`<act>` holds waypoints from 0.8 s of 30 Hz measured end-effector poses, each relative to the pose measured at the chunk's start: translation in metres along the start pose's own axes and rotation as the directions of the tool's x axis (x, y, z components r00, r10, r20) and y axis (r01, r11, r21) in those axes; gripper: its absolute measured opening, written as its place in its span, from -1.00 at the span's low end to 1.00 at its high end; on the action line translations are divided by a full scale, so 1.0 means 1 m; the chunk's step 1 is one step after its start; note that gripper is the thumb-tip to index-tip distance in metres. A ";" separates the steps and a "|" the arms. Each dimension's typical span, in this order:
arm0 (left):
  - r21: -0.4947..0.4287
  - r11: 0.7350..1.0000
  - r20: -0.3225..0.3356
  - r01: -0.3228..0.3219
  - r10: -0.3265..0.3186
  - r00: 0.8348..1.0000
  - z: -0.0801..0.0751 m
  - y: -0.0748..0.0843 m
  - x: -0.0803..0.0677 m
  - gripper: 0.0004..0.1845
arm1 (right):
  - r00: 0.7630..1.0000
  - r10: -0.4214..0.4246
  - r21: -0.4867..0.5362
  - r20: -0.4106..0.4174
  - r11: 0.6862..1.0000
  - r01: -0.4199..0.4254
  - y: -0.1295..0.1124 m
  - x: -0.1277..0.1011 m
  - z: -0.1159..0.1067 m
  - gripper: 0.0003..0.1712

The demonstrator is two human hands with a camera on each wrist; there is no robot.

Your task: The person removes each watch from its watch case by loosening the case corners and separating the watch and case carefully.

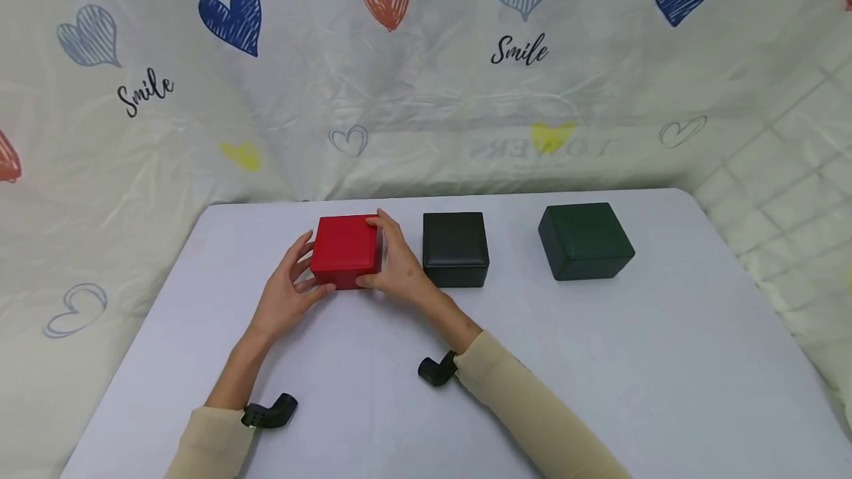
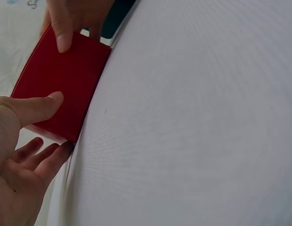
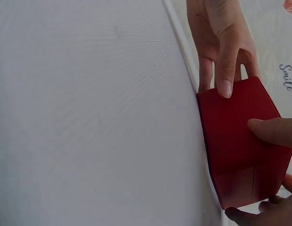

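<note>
A red box (image 1: 345, 244) with rounded edges sits on the white table, lid closed, in the head view. My left hand (image 1: 285, 296) grips its left side, thumb on the front face and fingers along the side. From the right, my right hand (image 1: 403, 269) holds the same box, thumb at the front and forefinger over the back corner. In the left wrist view, both thumbs lie on the front face of the red box (image 2: 66, 80). The right wrist view shows the red box (image 3: 240, 136) between the two hands, with some right fingertips low by its side.
A black box (image 1: 455, 242) stands just right of my right hand. Farther right is a dark green box (image 1: 586, 236), turned slightly. The white table (image 1: 599, 375) ends at a back edge before a heart-patterned curtain (image 1: 426, 80). Small black devices (image 1: 269, 412) are strapped at both wrists.
</note>
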State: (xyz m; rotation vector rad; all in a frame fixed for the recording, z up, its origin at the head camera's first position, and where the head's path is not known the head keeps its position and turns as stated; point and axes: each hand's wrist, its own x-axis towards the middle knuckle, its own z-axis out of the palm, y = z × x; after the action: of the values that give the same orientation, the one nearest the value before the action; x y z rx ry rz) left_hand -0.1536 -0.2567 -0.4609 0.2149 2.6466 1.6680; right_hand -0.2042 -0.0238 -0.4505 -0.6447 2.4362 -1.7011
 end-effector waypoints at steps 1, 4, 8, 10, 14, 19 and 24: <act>0.002 1.000 0.001 -0.002 0.002 1.000 0.000 0.000 0.001 0.11 | 1.000 -0.003 0.014 -0.001 1.000 0.003 0.001 0.000 0.000 0.08; 0.007 1.000 0.004 -0.012 0.012 1.000 0.000 0.000 0.002 0.10 | 1.000 -0.006 0.056 -0.005 0.998 0.006 0.002 0.001 0.000 0.08; 0.021 0.999 0.003 -0.024 0.024 1.000 0.000 0.000 0.003 0.08 | 1.000 -0.011 0.089 -0.015 0.996 0.012 0.003 0.002 0.001 0.08; 0.032 0.999 0.001 -0.024 0.024 1.000 0.000 0.000 0.003 0.08 | 1.000 -0.015 0.110 -0.013 0.994 0.017 0.004 0.003 0.002 0.08; 0.047 0.999 -0.002 -0.022 0.022 1.000 -0.002 -0.001 0.003 0.09 | 1.000 -0.027 0.144 -0.005 0.989 0.027 0.005 0.004 0.003 0.10; 0.058 0.998 -0.013 -0.014 0.015 1.000 -0.004 -0.001 0.002 0.08 | 1.000 -0.017 0.149 -0.002 0.989 0.017 0.005 0.006 0.005 0.15; 0.076 0.997 -0.043 -0.008 0.011 0.999 -0.003 0.001 0.001 0.09 | 1.000 0.004 0.125 -0.023 0.992 -0.001 0.005 0.005 0.004 0.18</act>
State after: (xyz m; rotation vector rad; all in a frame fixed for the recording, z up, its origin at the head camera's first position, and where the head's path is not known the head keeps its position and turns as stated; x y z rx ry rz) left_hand -0.1547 -0.2587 -0.4582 0.1945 2.7471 1.5946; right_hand -0.2091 -0.0278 -0.4556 -0.6096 2.3206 -1.8531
